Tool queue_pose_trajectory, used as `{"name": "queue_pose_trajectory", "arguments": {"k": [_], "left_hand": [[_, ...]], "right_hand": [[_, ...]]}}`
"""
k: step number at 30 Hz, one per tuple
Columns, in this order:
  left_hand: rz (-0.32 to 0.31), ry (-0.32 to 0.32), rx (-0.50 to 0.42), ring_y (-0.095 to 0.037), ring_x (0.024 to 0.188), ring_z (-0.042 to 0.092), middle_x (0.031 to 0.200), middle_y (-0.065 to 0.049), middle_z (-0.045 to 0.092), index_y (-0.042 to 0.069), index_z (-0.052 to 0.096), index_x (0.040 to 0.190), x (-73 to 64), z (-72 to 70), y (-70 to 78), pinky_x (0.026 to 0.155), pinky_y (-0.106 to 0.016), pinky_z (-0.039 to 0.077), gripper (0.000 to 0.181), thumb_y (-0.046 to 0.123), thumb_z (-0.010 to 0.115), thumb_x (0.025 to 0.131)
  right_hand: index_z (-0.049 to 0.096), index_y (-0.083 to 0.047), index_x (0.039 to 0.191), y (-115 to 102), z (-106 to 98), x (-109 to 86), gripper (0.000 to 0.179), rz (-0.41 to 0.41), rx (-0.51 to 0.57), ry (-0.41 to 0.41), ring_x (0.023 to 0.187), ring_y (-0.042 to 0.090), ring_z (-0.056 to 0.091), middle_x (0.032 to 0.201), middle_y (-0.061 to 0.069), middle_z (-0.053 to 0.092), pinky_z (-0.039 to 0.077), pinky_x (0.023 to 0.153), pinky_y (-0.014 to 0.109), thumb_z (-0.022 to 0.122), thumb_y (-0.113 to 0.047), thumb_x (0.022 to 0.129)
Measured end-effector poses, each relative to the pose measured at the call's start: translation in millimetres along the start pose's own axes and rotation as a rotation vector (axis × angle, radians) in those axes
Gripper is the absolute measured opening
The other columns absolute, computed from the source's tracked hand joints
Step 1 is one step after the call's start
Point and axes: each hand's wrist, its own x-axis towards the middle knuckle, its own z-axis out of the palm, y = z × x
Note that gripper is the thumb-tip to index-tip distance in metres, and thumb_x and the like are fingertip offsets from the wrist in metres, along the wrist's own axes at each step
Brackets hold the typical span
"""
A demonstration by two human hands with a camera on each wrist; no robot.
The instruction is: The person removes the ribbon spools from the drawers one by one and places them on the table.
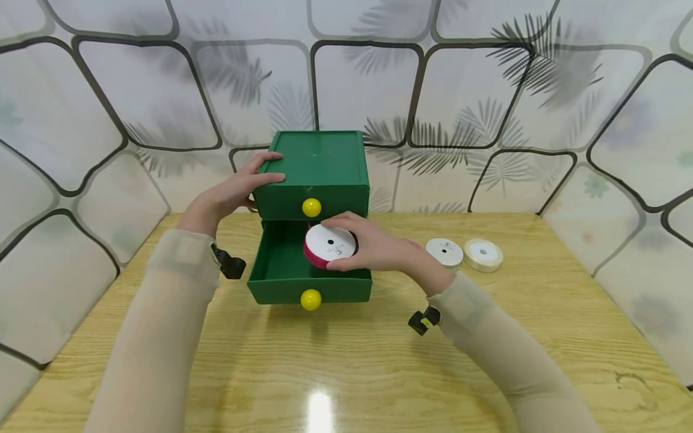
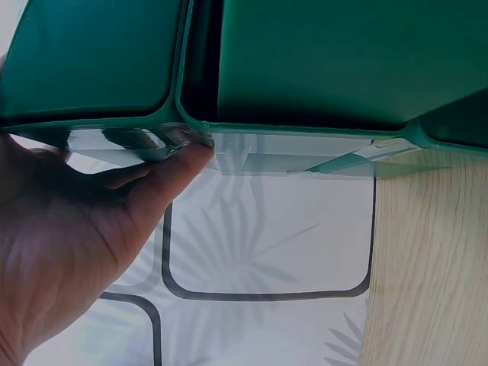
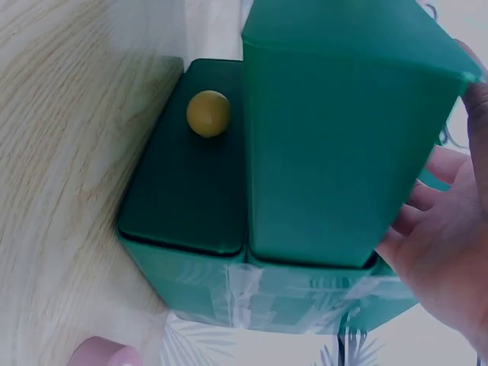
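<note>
A green drawer cabinet [image 1: 319,157] with yellow knobs stands on the table, and its lower drawer [image 1: 281,255] in the head view is pulled out. My left hand [image 1: 230,191] rests against the cabinet's upper left edge with extended fingers on the top; in the left wrist view a digit touches its taped side. Over the open drawer, my right hand [image 1: 373,242] grips a ribbon spool [image 1: 330,245] with a white face and crimson ribbon. The right wrist view shows this hand [image 3: 450,236] beside the pulled-out drawer [image 3: 335,152], with the spool hidden there.
To the right lie a white-faced spool [image 1: 444,251] and a cream ribbon spool [image 1: 483,255]. A pink spool [image 1: 413,243] is mostly hidden behind my right wrist. A shut drawer with a yellow knob [image 3: 208,113] shows in the right wrist view. Patterned walls [image 1: 368,90] enclose the table.
</note>
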Motion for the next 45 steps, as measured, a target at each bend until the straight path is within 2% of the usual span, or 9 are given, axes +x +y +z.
{"name": "queue_pose_trajectory", "arguments": {"k": [6, 13, 21, 26, 30, 38, 45], "left_hand": [[0.002, 0.002, 0.001, -0.042, 0.13, 0.031, 0.16, -0.008, 0.0, 0.03, 0.013, 0.154, 0.0, -0.8, -1.4, 0.096, -0.063, 0.033, 0.072, 0.046, 0.053, 0.097], [0.016, 0.0, 0.002, -0.042, 0.128, 0.034, 0.159, -0.008, 0.001, 0.029, 0.013, 0.154, -0.3, -0.9, -1.9, 0.094, -0.061, 0.036, 0.072, 0.046, 0.053, 0.097], [0.012, -0.002, 0.006, -0.042, 0.128, 0.033, 0.159, -0.008, 0.001, 0.03, 0.013, 0.154, -0.6, 0.0, -0.8, 0.093, -0.061, 0.036, 0.073, 0.047, 0.054, 0.096], [0.005, 0.0, 0.005, -0.042, 0.128, 0.033, 0.159, -0.008, 0.001, 0.03, 0.012, 0.154, -0.7, 0.1, -0.3, 0.091, -0.059, 0.037, 0.073, 0.047, 0.054, 0.096], [0.005, 0.002, 0.004, -0.042, 0.128, 0.034, 0.159, -0.008, 0.002, 0.03, 0.013, 0.154, -0.8, 0.0, -0.6, 0.09, -0.058, 0.038, 0.073, 0.047, 0.054, 0.097], [0.008, 0.005, 0.003, -0.042, 0.128, 0.033, 0.159, -0.009, 0.002, 0.03, 0.012, 0.154, -1.0, -0.1, 0.1, 0.09, -0.059, 0.037, 0.072, 0.046, 0.053, 0.097], [0.011, 0.007, 0.003, -0.042, 0.128, 0.033, 0.159, -0.01, 0.002, 0.029, 0.012, 0.154, -0.6, 0.7, -0.5, 0.09, -0.059, 0.037, 0.072, 0.045, 0.053, 0.097]], "right_hand": [[0.048, -0.012, 0.143, -1, -10, -13.6, 0.069, 0.01, 0.038, 0.04, 0.111, 0.023, 0.047, 0.137, 0.006, 0.045, 0.047, 0.087, 0.037, 0.079, -0.026, 0.082], [0.05, -0.01, 0.141, 0, -19, -29.0, 0.069, 0.002, 0.041, 0.081, 0.111, 0.025, 0.048, 0.138, 0.007, 0.047, 0.046, 0.088, 0.044, 0.081, -0.021, 0.081], [0.049, -0.009, 0.142, 5, -30, -51.4, 0.07, 0.031, 0.03, 0.104, 0.111, 0.027, 0.047, 0.138, 0.009, 0.047, 0.048, 0.085, 0.043, 0.081, -0.019, 0.08], [0.048, -0.008, 0.142, 12, -36, -64.9, 0.072, 0.017, -0.003, 0.128, 0.111, 0.025, 0.046, 0.137, 0.008, 0.047, 0.045, 0.089, 0.047, 0.082, -0.019, 0.079], [0.049, -0.008, 0.142, 21, -38, -76.4, 0.073, 0.016, -0.054, 0.146, 0.112, 0.025, 0.047, 0.138, 0.008, 0.047, 0.047, 0.085, 0.045, 0.083, -0.019, 0.078], [0.051, -0.008, 0.14, 33, -35, -97.9, 0.074, 0.072, -0.134, 0.139, 0.112, 0.028, 0.047, 0.138, 0.011, 0.048, 0.047, 0.081, 0.042, 0.085, -0.024, 0.076], [0.051, -0.012, 0.141, 48, -28, -116.3, 0.075, 0.174, -0.178, 0.088, 0.112, 0.03, 0.049, 0.138, 0.01, 0.048, 0.048, 0.082, 0.041, 0.085, -0.03, 0.076]]}}
